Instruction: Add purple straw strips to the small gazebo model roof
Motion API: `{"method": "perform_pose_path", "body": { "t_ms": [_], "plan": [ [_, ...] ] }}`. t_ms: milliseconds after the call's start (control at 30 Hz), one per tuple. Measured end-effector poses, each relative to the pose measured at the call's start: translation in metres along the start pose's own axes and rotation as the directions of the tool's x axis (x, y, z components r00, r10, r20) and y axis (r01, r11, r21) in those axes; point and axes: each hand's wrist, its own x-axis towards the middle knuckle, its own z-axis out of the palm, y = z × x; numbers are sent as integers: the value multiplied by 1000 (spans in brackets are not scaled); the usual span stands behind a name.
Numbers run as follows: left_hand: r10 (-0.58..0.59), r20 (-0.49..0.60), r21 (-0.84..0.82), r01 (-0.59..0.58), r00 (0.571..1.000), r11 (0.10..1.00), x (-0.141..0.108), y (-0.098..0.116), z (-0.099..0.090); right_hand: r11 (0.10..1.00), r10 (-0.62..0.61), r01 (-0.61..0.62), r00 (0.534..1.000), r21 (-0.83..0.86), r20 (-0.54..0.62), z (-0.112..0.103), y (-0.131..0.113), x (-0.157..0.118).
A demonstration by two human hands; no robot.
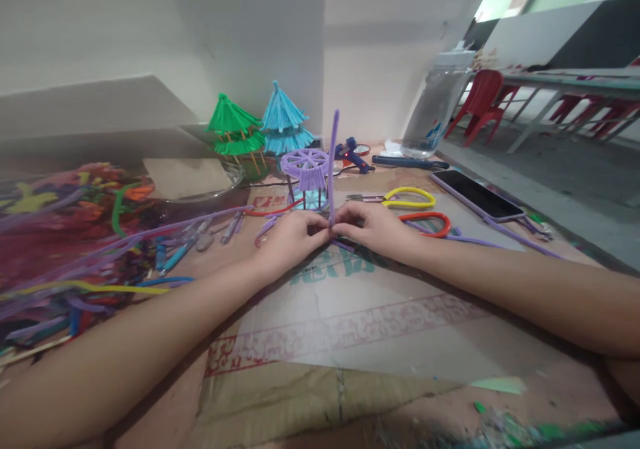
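Note:
Between the fingertips of both hands stands a purple pipe cleaner (333, 156), upright, its lower end pinched. My left hand (299, 237) grips it from the left, thumb and forefinger closed. From the right, my right hand (367, 226) pinches the same spot, and the fingertips of the two hands meet. Just behind them is a small purple pipe-cleaner structure (313, 176) with a wheel-like top on dark posts, over a light blue base. Scissors (410, 198) with one yellow and one red handle lie beside my right hand, partly hidden by it.
Green (237, 126) and blue (285, 119) tiered pipe-cleaner roofs stand by the wall. A blue glue gun (355, 156), a box cutter (410, 162), a phone (477, 194) and a large clear bottle (435, 106) lie or stand right. Loose pipe cleaners (85, 288) crowd the left. Cardboard (280, 389) covers the front.

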Motion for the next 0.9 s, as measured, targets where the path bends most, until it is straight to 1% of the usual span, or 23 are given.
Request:
{"method": "perform_pose_path", "body": {
  "t_ms": [167,300,467,600,700,767,833,900],
  "plan": [
    [-4,-5,1,4,1000,1000,0,1,0,998,47,-47,999,31,-14,-1,-1,1],
    [2,0,27,-2,1000,1000,0,-1,1,999,41,-40,999,5,-7,-1,0,1],
    [52,24,68,-53,998,996,2,-3,1,999,32,-32,999,-11,6,-1,2,1],
    [61,27,75,-63,998,995,2,-3,1,1000,-11,11,1000,20,11,0,2,0],
    [79,19,75,-80,997,994,1,-3,2,1000,17,-17,1000,23,3,1,3,1],
    [90,19,77,-91,996,993,1,-3,2,999,41,-41,999,36,23,0,3,2],
    [91,20,78,-92,996,993,1,-3,2,998,32,-34,999,51,32,-1,4,3],
    [99,28,66,-100,995,993,1,-3,2,998,10,-11,1000,60,3,-2,4,3]
  ]
}}
